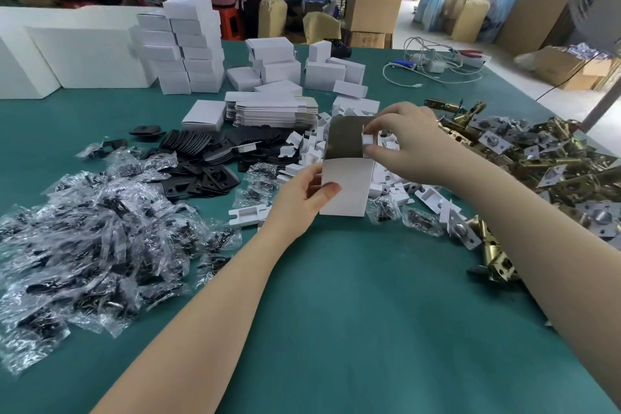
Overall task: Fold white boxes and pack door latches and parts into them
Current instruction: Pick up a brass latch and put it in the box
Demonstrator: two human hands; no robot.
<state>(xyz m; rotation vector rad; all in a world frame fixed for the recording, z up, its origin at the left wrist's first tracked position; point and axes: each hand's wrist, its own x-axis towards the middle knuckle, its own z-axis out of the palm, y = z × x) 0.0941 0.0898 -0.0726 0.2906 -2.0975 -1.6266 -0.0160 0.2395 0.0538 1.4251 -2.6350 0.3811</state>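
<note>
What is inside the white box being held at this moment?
The white box is open at its far end, showing only a dark inner wall; no part is visible inside. The right hand pinches a flap at the opening and the left hand grips the near end, covering the rest.

green table (336,312) | white cables (433,69) | possibly fan (596,10) | red stool (230,22)

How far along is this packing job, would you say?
Partly done, it seems. Closed boxes already stand stacked at the back. In hand: the left hand holds an open box while the right hand pinches its side flap. Plenty is left: flat blanks, bagged parts, black plates and a heap of latches.
</note>
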